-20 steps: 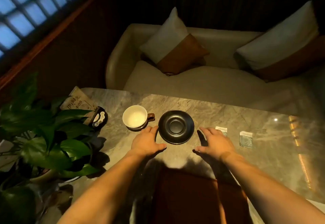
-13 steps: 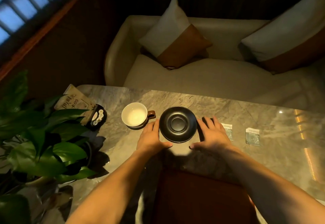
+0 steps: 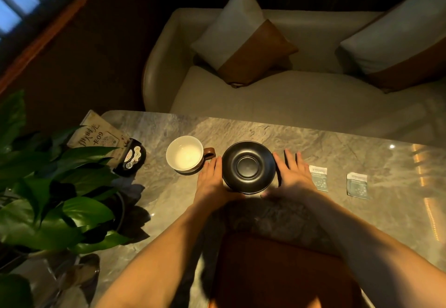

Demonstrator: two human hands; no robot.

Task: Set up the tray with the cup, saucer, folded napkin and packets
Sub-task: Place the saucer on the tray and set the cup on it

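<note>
Item: black saucer (image 3: 248,166), round, with a raised centre ring, flat on the grey marbled counter (image 3: 337,143). Taken as landmark for the entries below.

Left hand (image 3: 210,182): palm down against the saucer's left rim, fingers (image 3: 218,165) straight and held together, pointing away from the person; thumb tucked toward the saucer's near edge. Whether the thumb reaches under the rim cannot be told.

Right hand (image 3: 290,179): palm down against the saucer's right rim, fingers straight and slightly apart; thumb angled in toward the near edge. Neither hand curls round the saucer.

Cup (image 3: 185,153): white inside, brown handle pointing toward the saucer; upright on the counter just left of the saucer, beside the left fingertips.

First packet (image 3: 319,177): pale, printed, flat on the counter right of the saucer, just beyond the right hand, partly touched or overlapped by its outer edge.

Second packet (image 3: 357,185): same kind, further right of the saucer, apart from the first.

Dark holder (image 3: 131,160) with small oval tags: left of the saucer, past the cup.

Printed card (image 3: 96,135): behind the holder at the counter's far left corner.

Leafy plant (image 3: 48,187): far left of the saucer, overhanging the counter edge.

Beige sofa (image 3: 277,100) with two white-and-brown cushions (image 3: 241,37): beyond the saucer, behind the counter.
</note>
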